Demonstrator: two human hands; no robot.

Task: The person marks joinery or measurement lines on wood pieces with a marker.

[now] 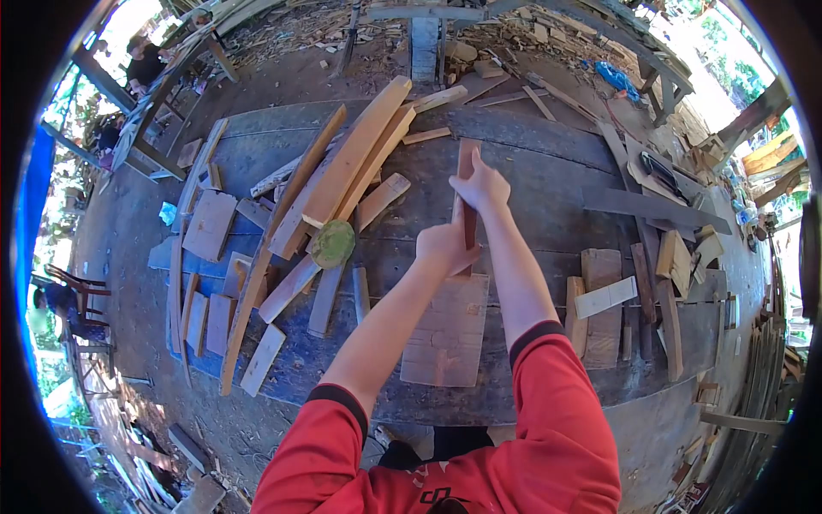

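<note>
A narrow reddish-brown wooden strip points away from me above the middle of the workbench. Near its lower end, my left hand is closed around it, thumb across the wood. Farther along, my right hand grips the same piece close to its far end. My palms and the strip hide some of the fingers. Below the strip's near end lies a flat, worn rectangular board with lines on its face.
Long curved planks are piled on the workbench to the left, with a round green-topped piece among them. A handsaw lies at the right, near wood blocks and a pale strip. People are in the left background.
</note>
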